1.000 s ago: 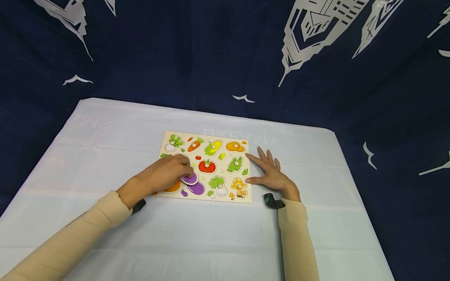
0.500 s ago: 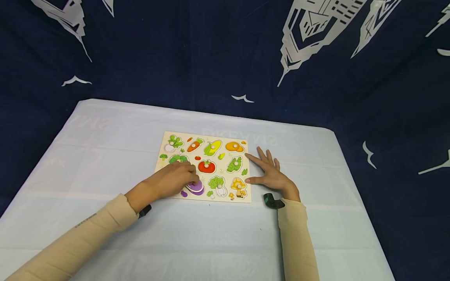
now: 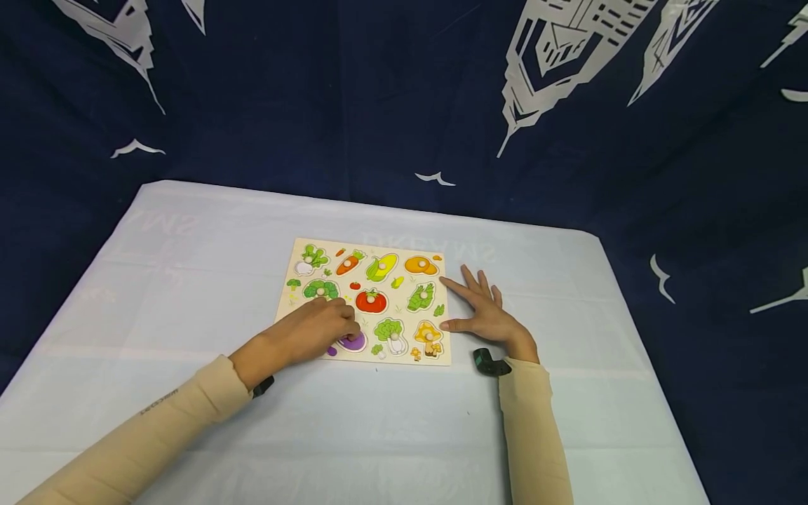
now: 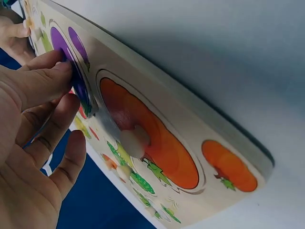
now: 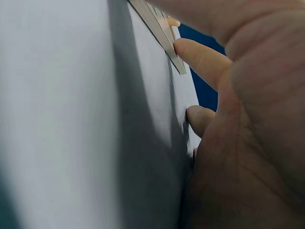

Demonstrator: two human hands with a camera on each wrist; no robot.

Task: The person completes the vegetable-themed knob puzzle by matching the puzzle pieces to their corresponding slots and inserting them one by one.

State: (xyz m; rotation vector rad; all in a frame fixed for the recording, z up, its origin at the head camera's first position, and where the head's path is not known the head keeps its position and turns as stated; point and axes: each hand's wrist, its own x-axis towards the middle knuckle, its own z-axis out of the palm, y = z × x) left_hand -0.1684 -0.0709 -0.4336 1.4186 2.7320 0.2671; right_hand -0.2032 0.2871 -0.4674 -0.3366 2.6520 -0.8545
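Note:
My left hand (image 3: 309, 331) reaches over the near side of a wooden vegetable puzzle board (image 3: 399, 300). Its thumb and index finger pinch a purple eggplant puzzle piece (image 4: 78, 83) by its knob, which the fingertips hide. The piece (image 3: 355, 344) sits over the eggplant slot, its outline nearly matching it in the head view. The other left fingers are loosely bent above the board. My right hand (image 3: 489, 315) lies with fingers spread at the board's right edge, thumb and index tips touching it. A pumpkin piece (image 4: 162, 138) with a pale knob lies beside the eggplant.
Other knobbed pieces fill the board, among them a tomato (image 3: 371, 301), corn (image 3: 382, 266), a carrot (image 3: 348, 264) and a mushroom (image 3: 429, 337). A white cloth covers the table (image 3: 379, 435). A dark blue curtain (image 3: 284, 91) hangs behind it.
My left hand has moved right and slightly toward me with the eggplant piece, which went from overlapping the pumpkin side to lying over its slot. The right hand has stayed still.

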